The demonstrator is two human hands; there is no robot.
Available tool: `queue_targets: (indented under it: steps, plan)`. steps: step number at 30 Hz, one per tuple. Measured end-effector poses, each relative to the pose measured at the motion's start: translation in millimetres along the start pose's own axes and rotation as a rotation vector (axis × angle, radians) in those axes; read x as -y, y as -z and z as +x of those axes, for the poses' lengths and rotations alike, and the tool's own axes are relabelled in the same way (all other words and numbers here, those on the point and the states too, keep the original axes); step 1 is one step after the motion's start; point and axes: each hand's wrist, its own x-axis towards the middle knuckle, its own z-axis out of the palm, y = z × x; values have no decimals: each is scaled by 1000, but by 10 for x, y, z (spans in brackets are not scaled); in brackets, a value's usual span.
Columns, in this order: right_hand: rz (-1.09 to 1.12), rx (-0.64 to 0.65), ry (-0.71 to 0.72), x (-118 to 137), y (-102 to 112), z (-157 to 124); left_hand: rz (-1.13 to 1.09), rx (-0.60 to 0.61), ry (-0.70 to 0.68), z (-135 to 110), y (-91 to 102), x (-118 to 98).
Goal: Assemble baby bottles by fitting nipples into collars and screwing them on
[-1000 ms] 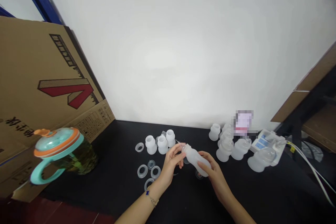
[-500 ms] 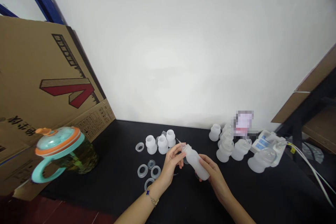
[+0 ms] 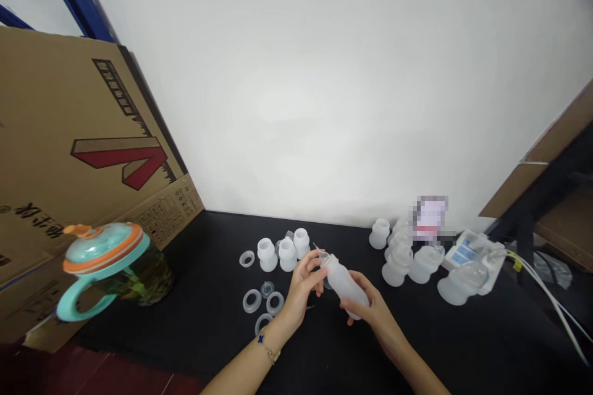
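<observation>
A frosted white baby bottle (image 3: 346, 282) is held tilted above the black table, its neck toward the upper left. My right hand (image 3: 370, 305) wraps around the lower body, thumb across the near side. At the neck, the fingers of my left hand (image 3: 303, 281) are closed around the collar, where a clear pointed teat (image 3: 320, 250) sticks out; the fingers partly hide this joint. Left of my left wrist lie several loose translucent rings (image 3: 275, 303) and a small clear teat (image 3: 267, 289). Behind that hand stand three open white bottles (image 3: 287, 255).
Several bottles, some with clear caps (image 3: 397, 264), stand at the right beside a white power strip (image 3: 477, 253) with cables. On the left are a teal-lidded pitcher (image 3: 111, 259) and a large cardboard box (image 3: 69, 136). A white wall (image 3: 296, 105) rises behind the table.
My right hand has shifted its grip on the bottle, with the thumb now lying lower across its body. The left hand stays at the neck in nearly the same place.
</observation>
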Motion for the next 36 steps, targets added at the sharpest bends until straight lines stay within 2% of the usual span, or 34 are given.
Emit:
queue_targets:
  steps: [6,22,31,36]
  plan:
    - [-1,60,-89,-2,46,15,1,8,1,11,14,31]
    - [20,89,-65,68,18,-26,2,45,-2,22,24,48]
    - [27,70,-97,93,0,-30,-4,41,-16,40,47,89]
    - [2,37,-58,59,3,-30,-19,23,-19,39,42,88]
